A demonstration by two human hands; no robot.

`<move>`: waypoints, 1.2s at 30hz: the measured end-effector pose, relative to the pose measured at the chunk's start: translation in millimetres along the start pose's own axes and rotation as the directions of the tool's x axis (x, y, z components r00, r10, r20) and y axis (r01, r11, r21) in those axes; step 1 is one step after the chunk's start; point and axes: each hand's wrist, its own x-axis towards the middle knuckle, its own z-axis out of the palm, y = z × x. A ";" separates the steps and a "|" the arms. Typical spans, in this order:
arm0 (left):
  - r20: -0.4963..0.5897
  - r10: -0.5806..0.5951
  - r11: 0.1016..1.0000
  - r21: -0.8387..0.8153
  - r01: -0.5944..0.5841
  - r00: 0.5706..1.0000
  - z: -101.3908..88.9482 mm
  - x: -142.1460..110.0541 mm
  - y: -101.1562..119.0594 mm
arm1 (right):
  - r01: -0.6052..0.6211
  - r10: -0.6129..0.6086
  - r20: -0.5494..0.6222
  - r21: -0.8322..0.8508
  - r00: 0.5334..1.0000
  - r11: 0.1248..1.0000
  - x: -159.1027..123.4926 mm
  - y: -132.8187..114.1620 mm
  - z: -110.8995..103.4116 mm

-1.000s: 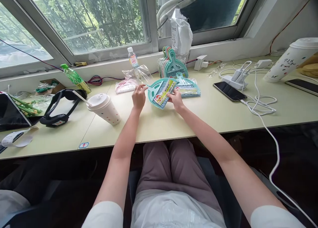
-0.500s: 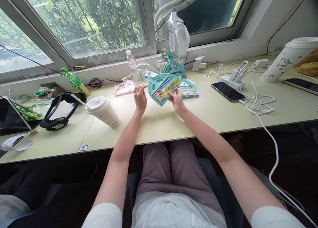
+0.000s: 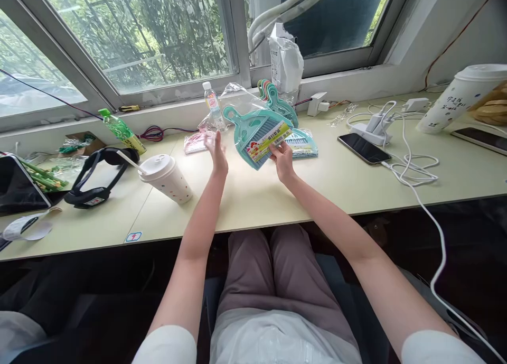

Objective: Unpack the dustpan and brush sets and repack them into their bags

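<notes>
Two trousered legs (image 3: 253,263) lie below the near edge of the pale yellow table (image 3: 245,205). Beyond that edge, the person's left hand (image 3: 216,155) is spread open, its fingers blurred, with nothing seen in its grasp; whether it touches the thin clear bag (image 3: 237,92) cannot be told. Well apart to its left stands a paper cup (image 3: 164,176) with a straw (image 3: 130,161). The right hand (image 3: 282,160) pinches the lower right corner of a teal dustpan-and-brush set (image 3: 246,123), thumb in front, fingers behind. The set is tilted, apparently above the tabletop, its handle toward the window (image 3: 158,47), the loose bag spreading past it. Handled well, the pinch should probably be firm but light, catching pan and brush together so neither slips, while the free hand gathers slack film gently, since tugging could tear it. Just behind the right hand lies a flat pile of similar sets (image 3: 303,143); farther back, more dustpans (image 3: 282,110) stand upright before a crumpled white package (image 3: 285,57).
</notes>
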 end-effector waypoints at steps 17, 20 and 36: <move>0.663 -0.348 0.889 0.008 0.458 0.663 22.4 -36.9 -26.4 | -0.032 0.029 -0.115 -0.019 0.993 0.999 -3.9 -10.4 5.8; 0.649 -0.312 0.903 -0.025 0.429 0.694 24.7 -39.7 -25.1 | -0.043 0.041 -0.121 -0.014 0.992 0.999 -2.6 -7.8 4.0; 0.404 -0.152 0.982 -0.044 0.185 0.902 30.0 -28.8 -19.1 | -0.086 0.086 -0.089 0.006 0.992 0.996 -1.4 -11.3 5.1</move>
